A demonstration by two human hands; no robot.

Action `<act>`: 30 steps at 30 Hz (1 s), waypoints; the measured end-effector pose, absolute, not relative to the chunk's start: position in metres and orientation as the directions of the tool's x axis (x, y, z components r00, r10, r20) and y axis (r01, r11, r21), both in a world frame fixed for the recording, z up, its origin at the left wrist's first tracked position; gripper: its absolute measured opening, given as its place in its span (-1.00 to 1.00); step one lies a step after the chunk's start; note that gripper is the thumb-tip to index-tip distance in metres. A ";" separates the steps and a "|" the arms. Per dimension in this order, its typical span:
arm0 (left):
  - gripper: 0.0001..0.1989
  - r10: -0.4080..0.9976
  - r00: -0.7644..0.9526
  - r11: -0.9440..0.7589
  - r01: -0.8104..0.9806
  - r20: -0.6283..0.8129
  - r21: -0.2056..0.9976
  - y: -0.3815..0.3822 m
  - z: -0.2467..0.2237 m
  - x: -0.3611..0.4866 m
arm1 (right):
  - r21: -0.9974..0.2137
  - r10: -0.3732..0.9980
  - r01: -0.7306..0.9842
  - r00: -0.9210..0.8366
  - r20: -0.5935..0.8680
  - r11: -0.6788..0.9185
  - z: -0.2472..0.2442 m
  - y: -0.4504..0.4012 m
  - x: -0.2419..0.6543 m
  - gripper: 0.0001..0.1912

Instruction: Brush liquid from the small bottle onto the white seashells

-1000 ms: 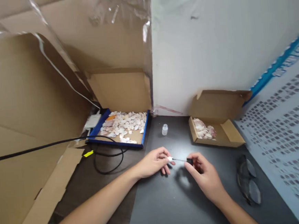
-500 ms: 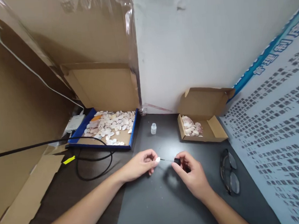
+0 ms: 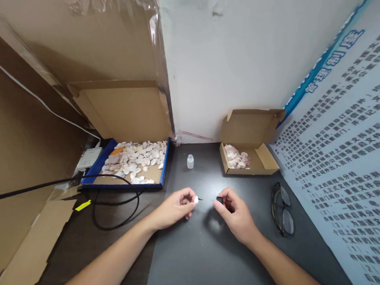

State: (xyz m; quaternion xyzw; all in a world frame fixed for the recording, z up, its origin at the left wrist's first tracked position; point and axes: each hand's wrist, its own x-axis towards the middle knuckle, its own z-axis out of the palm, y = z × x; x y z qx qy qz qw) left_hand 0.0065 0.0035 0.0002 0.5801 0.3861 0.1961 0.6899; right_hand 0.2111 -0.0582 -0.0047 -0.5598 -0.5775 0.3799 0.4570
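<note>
My left hand (image 3: 178,207) pinches a small white shell (image 3: 196,199) between thumb and fingertips. Opposite it, my right hand (image 3: 237,214) has its fingers closed on a black brush cap (image 3: 220,200). A thin stem runs from the cap toward the shell, its dark tip right beside the shell's edge; I cannot tell whether they touch. Behind both hands a small clear glass bottle (image 3: 190,161) stands upright on the dark grey mat (image 3: 186,265).
A blue-sided box (image 3: 166,164) at back left holds many shells. At back right, a smaller cardboard box (image 3: 271,170) contains more shells. Eyeglasses (image 3: 282,210) lie right of my right hand. A black cable (image 3: 99,222) loops on the left, near a yellow tag (image 3: 83,206).
The view has shifted slightly, so most things sit a little further left. Both hands keep their holds, and the brush tip remains close to the shell.
</note>
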 end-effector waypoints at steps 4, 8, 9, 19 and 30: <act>-0.59 0.705 0.645 0.240 0.174 -0.295 0.955 0.004 0.000 0.005 | -0.948 0.995 0.302 -0.001 0.103 0.098 -0.001 -0.060 0.209 -0.78; -0.61 0.698 0.652 0.222 0.197 -0.297 0.955 0.003 0.003 0.005 | -0.939 0.994 0.335 0.048 0.096 0.074 0.001 -0.058 0.211 -0.76; -0.61 0.699 0.650 0.223 0.201 -0.300 0.954 0.003 0.005 0.005 | -0.941 0.994 0.329 0.052 0.096 0.074 0.001 -0.057 0.212 -0.76; -0.64 0.698 0.652 0.216 0.202 -0.296 0.955 0.002 0.011 0.006 | -0.927 0.991 0.368 0.072 0.113 0.079 -0.001 -0.056 0.213 -0.77; -0.65 0.697 0.660 0.193 0.205 -0.281 0.959 0.000 0.010 0.006 | -0.924 0.992 0.365 0.014 0.125 0.111 0.000 -0.059 0.214 -0.78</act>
